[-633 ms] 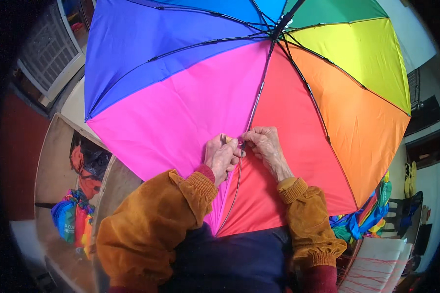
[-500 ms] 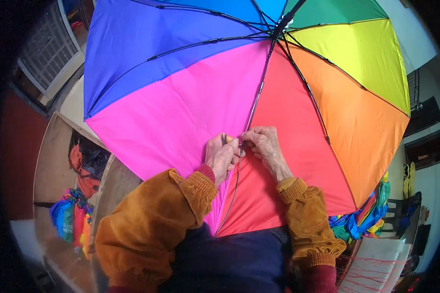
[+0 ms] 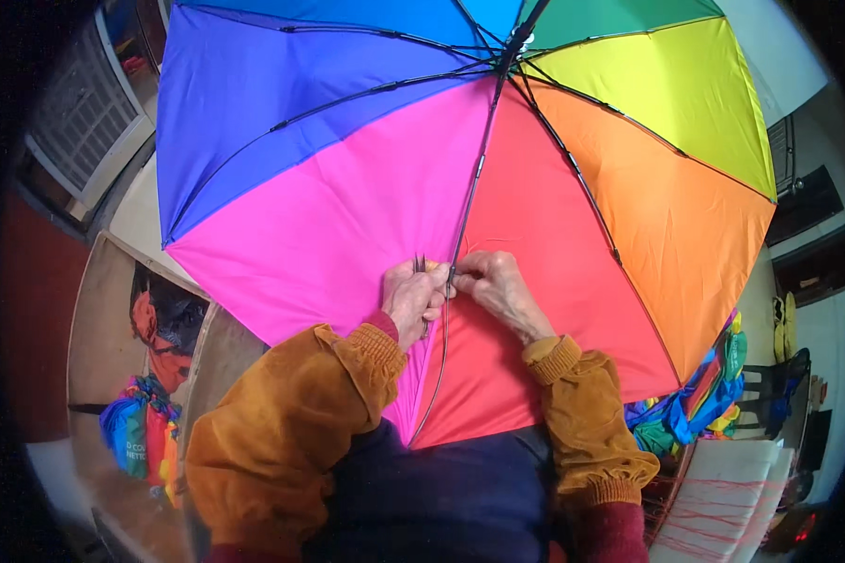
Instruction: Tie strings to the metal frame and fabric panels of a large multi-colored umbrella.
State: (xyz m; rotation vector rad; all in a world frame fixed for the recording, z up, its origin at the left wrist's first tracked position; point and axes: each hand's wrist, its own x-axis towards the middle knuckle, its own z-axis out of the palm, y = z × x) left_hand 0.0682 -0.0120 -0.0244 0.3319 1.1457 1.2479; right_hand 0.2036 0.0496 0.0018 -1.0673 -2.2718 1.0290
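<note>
An open rainbow umbrella [image 3: 554, 338] lies across my lap with its inner side and black ribs toward me. My left hand [image 3: 411, 298] is closed around a pair of thread snips [image 3: 420, 264], whose two pointed tips stick up past the fingers. Its fingertips also meet the rib [image 3: 466, 218] that runs along the seam between the pink and red panels. On the red side, my right hand [image 3: 499, 286] is pinched at the same rib, close to the left fingertips. Whatever lies between the right fingertips is too small to make out.
At the left, a curved tan surface [image 3: 94, 328] holds a bundle of rainbow fabric [image 3: 141, 427] and a dark bag [image 3: 174, 314]. More rainbow fabric [image 3: 695, 403] hangs at the right, above a white sheet [image 3: 723, 497] strewn with red threads. The umbrella's shaft [image 3: 521, 38] rises at the top.
The umbrella and both hands have shifted slightly left in view. Both hands stay at the same rib; the right fingers remain pinched and the snips stay in the left hand.
</note>
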